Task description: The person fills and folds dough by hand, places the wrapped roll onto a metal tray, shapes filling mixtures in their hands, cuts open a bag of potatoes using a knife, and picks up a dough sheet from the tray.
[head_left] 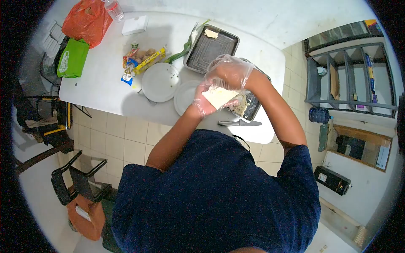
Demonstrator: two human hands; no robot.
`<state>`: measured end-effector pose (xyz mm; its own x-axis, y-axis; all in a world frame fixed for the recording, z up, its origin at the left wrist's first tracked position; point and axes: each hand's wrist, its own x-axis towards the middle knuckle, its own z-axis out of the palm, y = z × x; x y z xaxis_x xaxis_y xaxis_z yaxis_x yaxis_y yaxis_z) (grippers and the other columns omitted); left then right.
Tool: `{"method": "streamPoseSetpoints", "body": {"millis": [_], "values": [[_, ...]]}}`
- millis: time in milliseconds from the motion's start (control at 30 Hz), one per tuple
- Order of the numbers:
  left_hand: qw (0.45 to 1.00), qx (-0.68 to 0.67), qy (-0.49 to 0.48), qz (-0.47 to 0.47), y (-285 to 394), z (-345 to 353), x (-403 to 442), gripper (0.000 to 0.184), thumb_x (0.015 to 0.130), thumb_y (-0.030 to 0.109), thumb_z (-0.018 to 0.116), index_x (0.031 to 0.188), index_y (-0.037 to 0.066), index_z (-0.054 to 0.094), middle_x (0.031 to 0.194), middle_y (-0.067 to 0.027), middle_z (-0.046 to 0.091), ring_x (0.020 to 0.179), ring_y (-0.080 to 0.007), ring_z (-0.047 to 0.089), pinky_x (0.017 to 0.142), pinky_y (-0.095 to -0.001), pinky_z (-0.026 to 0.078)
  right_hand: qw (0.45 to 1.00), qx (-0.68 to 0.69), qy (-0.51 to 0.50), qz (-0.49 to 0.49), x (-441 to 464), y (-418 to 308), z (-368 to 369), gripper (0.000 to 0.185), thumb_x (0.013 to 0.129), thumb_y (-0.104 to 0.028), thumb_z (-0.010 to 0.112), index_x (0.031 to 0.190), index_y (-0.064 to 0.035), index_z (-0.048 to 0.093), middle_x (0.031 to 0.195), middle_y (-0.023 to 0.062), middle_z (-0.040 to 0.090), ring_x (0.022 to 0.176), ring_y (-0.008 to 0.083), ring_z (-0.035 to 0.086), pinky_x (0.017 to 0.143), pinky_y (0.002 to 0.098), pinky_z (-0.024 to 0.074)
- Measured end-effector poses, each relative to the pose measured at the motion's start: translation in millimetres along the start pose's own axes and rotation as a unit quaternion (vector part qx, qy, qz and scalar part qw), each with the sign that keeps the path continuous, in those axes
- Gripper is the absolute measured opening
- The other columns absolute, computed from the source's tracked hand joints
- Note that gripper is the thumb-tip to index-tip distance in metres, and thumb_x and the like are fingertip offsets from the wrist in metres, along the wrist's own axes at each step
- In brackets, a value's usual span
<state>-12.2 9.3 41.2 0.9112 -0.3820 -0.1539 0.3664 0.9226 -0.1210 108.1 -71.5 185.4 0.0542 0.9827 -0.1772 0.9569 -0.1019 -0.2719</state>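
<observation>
My left hand (203, 101), in a clear plastic glove, holds a pale, flat, dough-like piece (220, 97) across its palm and fingers. My right hand (228, 72), also gloved, is bent over the upper edge of that piece with its fingers curled; what they hold, if anything, is hidden. Behind my hands lies a dark baking tray (212, 48) with a similar pale piece (211, 33) at its far end. A second dark tray (252, 109), partly covered by my right arm, contains a pale, crumbly mixture (241, 106). In front of it rests a knife (239, 123).
White plates (160, 82) stand left of my hands on the white table (105, 90). Beyond them are a yellow hand-glove box (150, 60), a blue-and-white packet (128, 76) and green leafy stalks (181, 51). Red (89, 25) and green (72, 58) bags sit far left.
</observation>
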Motion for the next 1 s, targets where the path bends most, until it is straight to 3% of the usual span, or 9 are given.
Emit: {"method": "streamPoseSetpoints", "body": {"millis": [67,167,333,400,533,733,833,1000], "values": [[0.999,-0.014,0.014,0.027,-2,7,-2,0.074,0.094,0.061,0.048,0.146,0.009,0.045,0.147,-0.0198,0.049,0.135,-0.0409,0.047,0.112,-0.0678,0.031,0.999,-0.038,0.019,-0.034,0,2,3,0.015,0.082,-0.02,0.065,0.088,-0.011,0.074,0.088,0.0128,0.073,0.093,0.0345,0.07,0.092,0.0443,0.0506],[0.998,-0.033,-0.006,0.049,-3,1,-2,0.074,0.094,0.064,0.049,0.145,0.011,0.047,0.145,-0.0178,0.052,0.133,-0.0381,0.05,0.112,-0.0648,0.034,0.99,-0.099,-0.08,0.052,-8,-23,-15,0.03,0.08,-0.015,0.068,0.109,-0.0152,0.072,0.117,0.0079,0.07,0.121,0.0277,0.06,0.109,0.0437,0.0423],[0.993,-0.103,-0.05,0.041,5,-12,3,0.079,0.094,0.067,0.048,0.142,0.004,0.05,0.14,-0.018,0.056,0.127,-0.0349,0.055,0.111,-0.0549,0.039,0.993,-0.109,0.032,0.016,-30,-28,14,0.036,0.078,-0.014,0.069,0.114,-0.0153,0.071,0.121,0.0062,0.069,0.124,0.0255,0.058,0.11,0.0439,0.0423],[0.994,-0.082,-0.058,0.05,6,-7,3,0.08,0.094,0.066,0.048,0.14,0.0,0.05,0.139,-0.0189,0.057,0.127,-0.0346,0.055,0.111,-0.0509,0.04,0.985,-0.12,0.125,0.013,-42,-27,46,0.04,0.077,-0.013,0.07,0.116,-0.0146,0.071,0.124,0.0054,0.067,0.124,0.0271,0.057,0.109,0.0448,0.0425],[0.996,-0.033,-0.025,0.083,9,14,0,0.077,0.096,0.061,0.048,0.14,-0.003,0.049,0.138,-0.0207,0.057,0.126,-0.034,0.056,0.111,-0.047,0.04,0.973,-0.117,0.196,0.044,-52,-36,75,0.042,0.077,-0.011,0.064,0.119,-0.0133,0.07,0.128,0.0038,0.064,0.127,0.0266,0.053,0.109,0.0449,0.041],[0.993,-0.015,-0.001,0.115,8,12,-2,0.069,0.097,0.052,0.05,0.14,-0.001,0.05,0.137,-0.0213,0.057,0.126,-0.0351,0.055,0.111,-0.0483,0.04,0.969,-0.051,0.225,0.092,-62,-43,84,0.048,0.077,-0.01,0.069,0.125,-0.0154,0.068,0.128,0.0061,0.065,0.124,0.0295,0.056,0.104,0.0455,0.0439],[0.996,-0.038,0.003,0.086,9,19,-4,0.068,0.097,0.052,0.05,0.14,-0.001,0.05,0.137,-0.021,0.057,0.125,-0.036,0.056,0.111,-0.0491,0.04,0.952,-0.014,0.297,0.073,-65,-42,85,0.05,0.077,-0.007,0.066,0.127,-0.0162,0.067,0.124,0.0066,0.066,0.121,0.0287,0.058,0.102,0.0445,0.0442],[0.994,-0.007,0.022,0.111,3,22,1,0.069,0.097,0.055,0.048,0.14,0.001,0.051,0.137,-0.0202,0.057,0.125,-0.0374,0.054,0.111,-0.0506,0.039,0.957,-0.082,0.248,0.128,-62,-59,86,0.056,0.077,-0.004,0.064,0.13,-0.0172,0.066,0.131,0.0074,0.061,0.122,0.0291,0.055,0.104,0.0465,0.0415]]}}
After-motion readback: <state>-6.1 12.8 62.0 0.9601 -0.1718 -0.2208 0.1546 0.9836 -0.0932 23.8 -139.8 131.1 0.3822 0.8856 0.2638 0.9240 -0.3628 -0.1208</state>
